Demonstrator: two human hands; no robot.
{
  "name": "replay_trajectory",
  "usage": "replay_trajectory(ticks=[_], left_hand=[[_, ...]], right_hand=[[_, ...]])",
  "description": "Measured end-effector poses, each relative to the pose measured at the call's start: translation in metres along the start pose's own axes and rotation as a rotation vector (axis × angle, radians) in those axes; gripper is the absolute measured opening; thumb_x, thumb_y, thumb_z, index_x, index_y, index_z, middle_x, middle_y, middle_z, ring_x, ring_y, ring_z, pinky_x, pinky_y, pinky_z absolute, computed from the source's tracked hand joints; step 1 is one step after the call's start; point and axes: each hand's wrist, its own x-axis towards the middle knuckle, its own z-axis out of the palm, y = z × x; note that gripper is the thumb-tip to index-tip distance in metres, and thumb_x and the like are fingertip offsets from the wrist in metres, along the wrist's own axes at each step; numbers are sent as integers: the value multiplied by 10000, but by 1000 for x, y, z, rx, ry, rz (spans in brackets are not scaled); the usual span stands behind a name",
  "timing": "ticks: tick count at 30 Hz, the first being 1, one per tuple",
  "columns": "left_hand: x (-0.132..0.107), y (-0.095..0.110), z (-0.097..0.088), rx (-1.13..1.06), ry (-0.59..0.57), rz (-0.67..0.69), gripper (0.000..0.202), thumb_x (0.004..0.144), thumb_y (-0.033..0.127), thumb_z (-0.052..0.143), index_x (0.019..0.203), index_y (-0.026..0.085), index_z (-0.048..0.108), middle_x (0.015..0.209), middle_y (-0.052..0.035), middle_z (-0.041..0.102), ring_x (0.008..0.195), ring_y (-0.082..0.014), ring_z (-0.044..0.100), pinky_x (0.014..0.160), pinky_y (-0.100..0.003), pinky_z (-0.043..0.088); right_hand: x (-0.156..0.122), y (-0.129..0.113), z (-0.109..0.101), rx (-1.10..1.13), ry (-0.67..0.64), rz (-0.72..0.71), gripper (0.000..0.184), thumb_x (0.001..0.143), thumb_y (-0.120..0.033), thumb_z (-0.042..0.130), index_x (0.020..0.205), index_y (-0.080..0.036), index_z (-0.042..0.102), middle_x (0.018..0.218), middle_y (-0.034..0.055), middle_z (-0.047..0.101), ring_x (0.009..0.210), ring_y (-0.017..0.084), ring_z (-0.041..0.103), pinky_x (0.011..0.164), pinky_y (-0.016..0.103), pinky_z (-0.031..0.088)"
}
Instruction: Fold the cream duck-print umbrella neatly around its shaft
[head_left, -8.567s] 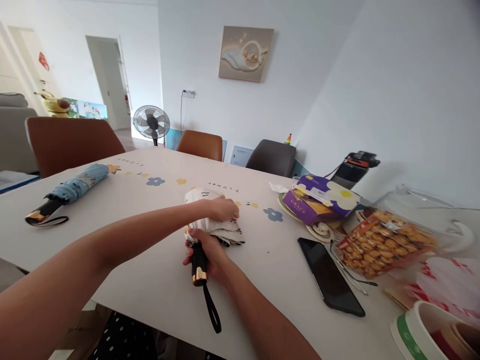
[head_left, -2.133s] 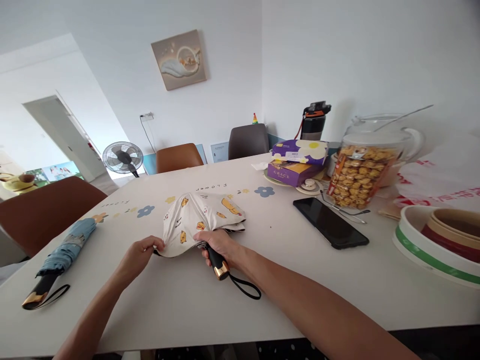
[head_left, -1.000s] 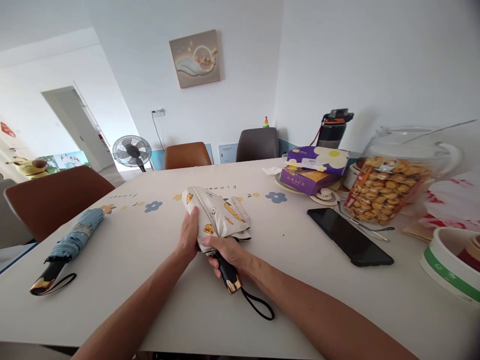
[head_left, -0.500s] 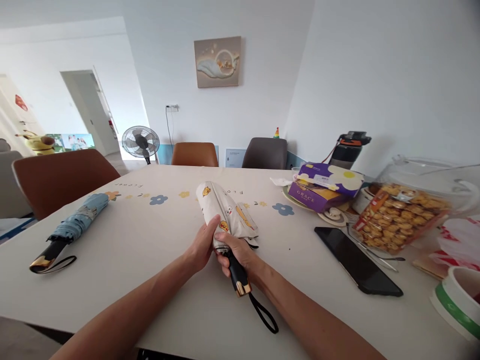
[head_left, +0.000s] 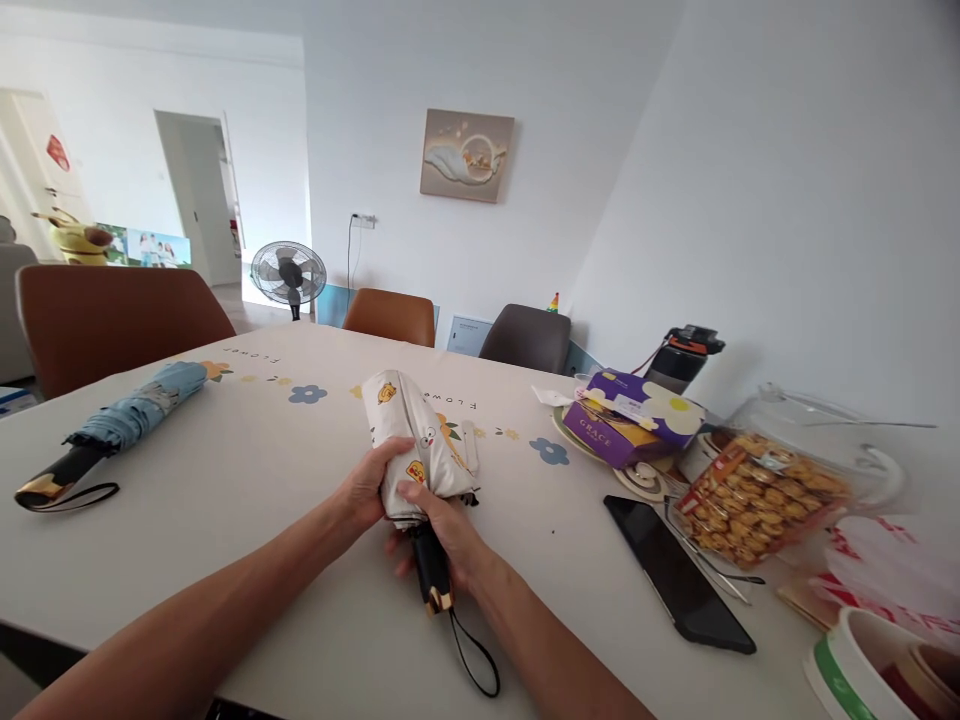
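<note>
A folded white umbrella [head_left: 409, 430] with yellow cartoon figures is between my two hands, above the front middle of the table. My left hand [head_left: 375, 478] grips the left side of its bundled cloth, thumb on top. My right hand [head_left: 444, 530] wraps the lower cloth near the black handle [head_left: 430, 565], with some fingers hidden underneath. A gold-coloured tip ends the handle, and a black wrist loop [head_left: 480, 662] hangs from it. To the left lies a blue folded umbrella [head_left: 142, 410] with a black and gold handle, touched by neither hand.
On the right of the table [head_left: 300, 480] are a black phone [head_left: 679, 570], glasses [head_left: 712, 550], a purple tissue box [head_left: 630, 415], a jar of snacks [head_left: 765, 490], a dark bottle [head_left: 679, 360] and a white-green paper tub [head_left: 840, 660]. Chairs [head_left: 390, 318] and a fan [head_left: 289, 275] stand beyond.
The camera view has tilted and shifted, so the scene sits differently. Both hands keep hold of the white umbrella, and my right hand has slid a little up onto the cloth.
</note>
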Motion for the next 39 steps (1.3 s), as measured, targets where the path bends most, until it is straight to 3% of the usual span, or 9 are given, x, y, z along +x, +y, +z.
replay_trajectory(ticks=[6,12,15,19,21,25,31,34,39], left_hand=[[-3,2,2,-18,-64,-88,378,714,280,593,1033,79,581,766,-118,692,730,-259,664,687,-360,546],[4,15,-10,176,11,92,402,715,372,612,999,90,580,800,-142,681,729,-274,659,658,-383,546],[14,21,-23,449,182,291,430,703,405,620,1000,100,560,899,-155,665,832,-289,641,689,-390,532],[26,22,-38,974,600,594,510,692,314,609,1150,134,476,1219,-161,536,1164,-306,472,941,-436,402],[28,23,-35,1191,651,743,461,722,250,545,1169,159,478,1287,-131,490,1236,-274,397,1014,-420,325],[29,27,-3,1504,363,878,304,782,206,424,1043,214,581,1178,-45,584,1141,-201,483,981,-334,361],[63,16,53,2047,-462,512,344,743,166,468,1022,267,643,1141,-5,619,1034,-186,538,869,-283,400],[86,5,58,2162,-545,347,399,643,105,527,983,260,666,1001,-25,659,871,-183,578,739,-265,427],[96,-3,54,2129,-501,416,201,638,134,519,740,216,671,826,-25,657,767,-177,575,668,-256,422]], right_hand=[[-2,4,3,-56,-84,92,243,790,-355,497,850,-121,522,464,17,579,306,116,484,335,210,400],[-6,3,8,-20,-81,138,178,765,-304,560,766,-128,536,433,-33,495,302,81,418,323,197,382],[-6,2,10,102,-97,193,138,771,-260,575,784,-131,530,559,-27,521,345,55,420,345,198,419],[-3,0,5,213,-143,250,165,783,-272,605,794,-136,513,635,-27,509,376,31,416,369,183,447],[0,0,2,216,-168,253,193,782,-295,619,803,-138,508,645,-23,512,385,34,426,377,189,460],[3,2,-2,217,-202,255,214,785,-314,624,823,-139,506,666,-12,519,402,37,430,376,192,461],[2,1,-3,192,-218,262,270,750,-357,663,788,-144,503,656,-21,504,408,38,423,394,196,457],[2,1,-3,200,-224,261,259,748,-341,663,780,-139,504,649,-18,507,409,42,424,388,198,450],[3,1,-2,213,-225,269,187,750,-268,641,773,-143,504,628,-22,505,398,47,419,371,203,442]])
